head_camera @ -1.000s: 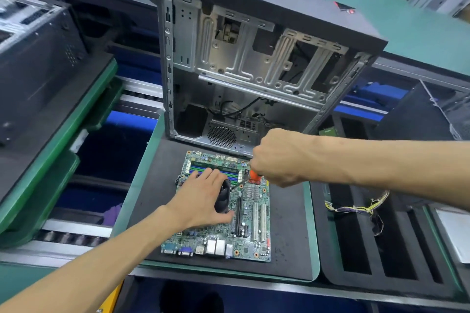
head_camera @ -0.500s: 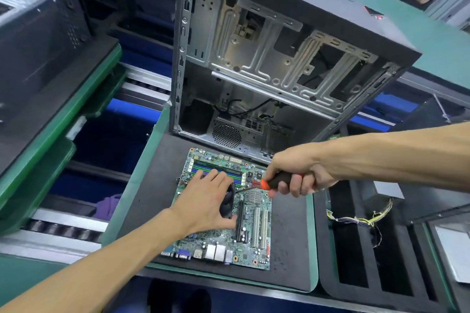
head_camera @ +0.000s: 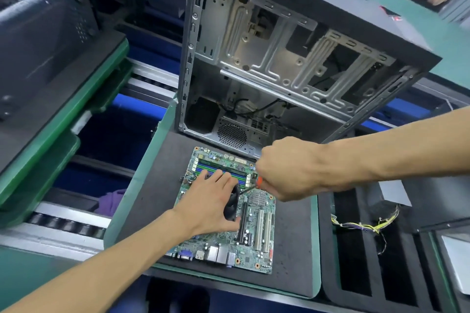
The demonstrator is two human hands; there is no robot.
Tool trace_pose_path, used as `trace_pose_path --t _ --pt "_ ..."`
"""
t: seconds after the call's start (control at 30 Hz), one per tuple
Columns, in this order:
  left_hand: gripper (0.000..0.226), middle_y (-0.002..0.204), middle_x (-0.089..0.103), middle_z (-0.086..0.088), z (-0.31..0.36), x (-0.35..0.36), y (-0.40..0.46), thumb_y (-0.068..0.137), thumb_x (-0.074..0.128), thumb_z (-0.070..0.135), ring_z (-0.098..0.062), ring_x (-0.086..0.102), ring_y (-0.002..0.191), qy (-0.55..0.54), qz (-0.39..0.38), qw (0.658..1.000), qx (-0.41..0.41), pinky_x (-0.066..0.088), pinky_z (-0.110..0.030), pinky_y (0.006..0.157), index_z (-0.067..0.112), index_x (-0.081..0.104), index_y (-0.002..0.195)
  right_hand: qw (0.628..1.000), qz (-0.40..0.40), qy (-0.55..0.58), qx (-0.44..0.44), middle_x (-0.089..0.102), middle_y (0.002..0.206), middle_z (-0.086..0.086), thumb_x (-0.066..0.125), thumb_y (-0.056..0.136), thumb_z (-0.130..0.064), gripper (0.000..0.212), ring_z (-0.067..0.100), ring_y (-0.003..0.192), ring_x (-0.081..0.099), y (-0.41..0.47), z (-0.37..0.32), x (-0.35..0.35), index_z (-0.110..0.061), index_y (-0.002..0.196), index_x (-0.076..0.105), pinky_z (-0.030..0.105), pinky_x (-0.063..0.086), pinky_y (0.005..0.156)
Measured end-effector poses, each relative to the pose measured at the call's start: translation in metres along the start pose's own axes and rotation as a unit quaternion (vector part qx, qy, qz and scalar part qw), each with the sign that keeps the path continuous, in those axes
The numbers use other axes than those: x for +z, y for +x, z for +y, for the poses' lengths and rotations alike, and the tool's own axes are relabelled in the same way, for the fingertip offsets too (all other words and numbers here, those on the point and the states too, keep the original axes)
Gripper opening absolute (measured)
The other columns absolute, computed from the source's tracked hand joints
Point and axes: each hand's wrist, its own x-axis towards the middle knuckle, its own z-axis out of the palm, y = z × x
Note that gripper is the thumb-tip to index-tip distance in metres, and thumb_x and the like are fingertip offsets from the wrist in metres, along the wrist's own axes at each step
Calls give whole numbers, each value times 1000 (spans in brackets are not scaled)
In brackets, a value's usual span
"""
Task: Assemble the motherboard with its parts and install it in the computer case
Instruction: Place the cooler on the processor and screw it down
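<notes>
Green motherboard [head_camera: 230, 213] lies flat on a dark foam mat [head_camera: 292, 241] on the counter, just in front of the open, empty computer case [head_camera: 279, 58]. Left hand [head_camera: 208, 203] rests on the black cooler fan [head_camera: 232, 207] at the board's middle, fingers spread flat, steadying it. Right hand [head_camera: 290, 168] is curled tight round an orange-handled screwdriver [head_camera: 258, 181], its tip angled down at the fan's edge. Judged risks: the slanted tip could slip off the screw and gouge the board or nick the left fingers; uneven pressure could seat the cooler crooked.
</notes>
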Motion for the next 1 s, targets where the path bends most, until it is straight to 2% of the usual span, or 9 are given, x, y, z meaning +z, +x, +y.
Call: trace_pose_path --t 0.1,0.27,0.37,0.53,0.63,0.7,0.73,0.87,1.0 --pt "77 105 57 1 0 3 0 71 45 73 -21 48 98 2 6 1000 2 41 -44 88 14 58 118 941 -92 259 198 55 53 4 59 93 -22 36 17 41 47 11 4 1 -8 59 57 18 35 41" --pt "85 114 55 -2 2 1 1 73 37 74 -23 46 105 16 -18 1000 -5 38 -47 95 13 52 129 528 -272 714 372 45 51 -2 42 105 -22 35 3 27 31 8 13 15 -9 74 53 12 16 25" --pt "80 111 54 1 4 -2 1 73 38 74 -21 45 103 18 -19 1000 -1 38 -45 94 15 52 125 444 -268 768 376 45 54 -2 45 104 -27 30 2 28 32 -5 9 35 -7 84 53 12 18 24" --pt "78 110 51 2 4 -4 -1 75 36 77 -20 44 101 30 -34 999 -3 38 -44 95 17 50 122 570 -238 718 321 48 55 -2 61 96 -17 24 4 33 34 -19 9 48 -13 76 51 13 22 27" --pt "81 111 52 2 5 -5 0 75 35 79 -20 44 102 42 -43 998 -2 38 -44 96 16 50 123 799 -133 528 255 63 64 8 67 91 -18 15 17 46 48 -25 12 45 -7 83 61 20 36 40" --pt "83 114 53 2 4 -5 0 74 36 79 -20 45 104 43 -43 998 -7 38 -43 97 16 49 126 966 -34 219 134 69 81 6 61 93 -30 16 26 62 59 -27 15 38 -13 95 61 28 41 55" --pt "83 115 53 3 4 -5 0 74 35 79 -19 45 104 44 -42 998 -8 38 -42 97 16 49 127 996 12 64 56 68 84 5 56 95 -30 16 31 68 60 -28 16 34 -15 98 60 31 39 58" --pt "81 111 51 3 5 -7 -1 73 35 78 -20 44 102 43 -38 998 -9 38 -42 94 16 51 124 970 35 -190 -144 49 63 2 51 90 -16 12 32 62 47 -15 13 10 -11 87 61 34 38 57" --pt "81 108 54 2 3 -6 -1 73 40 75 -21 47 101 29 -18 999 -6 40 -43 93 14 54 124 974 24 -163 -156 43 60 3 55 85 -16 16 32 61 53 10 12 -12 -11 70 54 35 53 58"
